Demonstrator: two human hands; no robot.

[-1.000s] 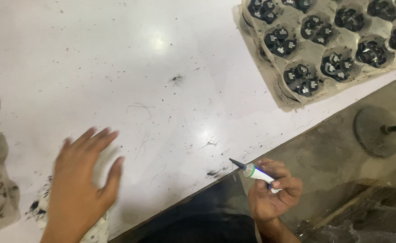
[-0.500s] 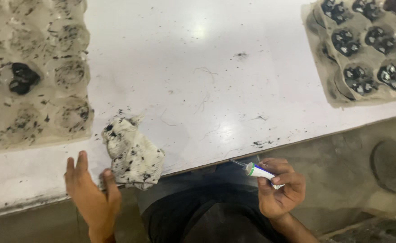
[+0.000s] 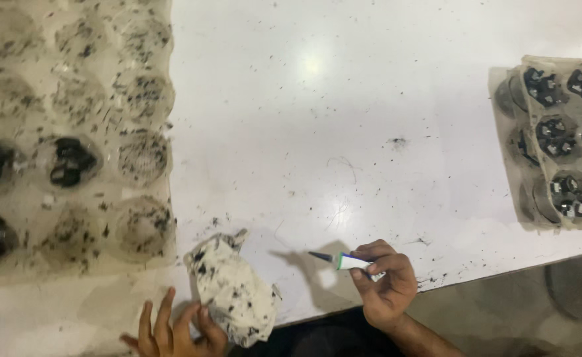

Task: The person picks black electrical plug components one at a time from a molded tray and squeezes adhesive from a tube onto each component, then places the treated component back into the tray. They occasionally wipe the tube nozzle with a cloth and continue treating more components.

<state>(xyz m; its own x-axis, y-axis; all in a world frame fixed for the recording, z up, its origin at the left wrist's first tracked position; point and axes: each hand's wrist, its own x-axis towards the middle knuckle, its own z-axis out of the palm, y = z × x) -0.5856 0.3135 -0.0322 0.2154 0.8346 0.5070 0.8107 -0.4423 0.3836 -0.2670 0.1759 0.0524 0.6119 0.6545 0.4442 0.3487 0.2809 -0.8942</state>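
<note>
Speckled white table (image 3: 370, 99), grey floor (image 3: 502, 311)

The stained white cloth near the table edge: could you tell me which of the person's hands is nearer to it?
Left. The left hand touches the stained cloth at its lower edge; the right hand, holding a small tube, is apart to its right.

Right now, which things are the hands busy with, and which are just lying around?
In use:
right hand gripping a small glue tube
left hand touching a stained white rag

Lying about:
left egg tray, mostly empty cups
right egg tray of black parts
white table
</note>
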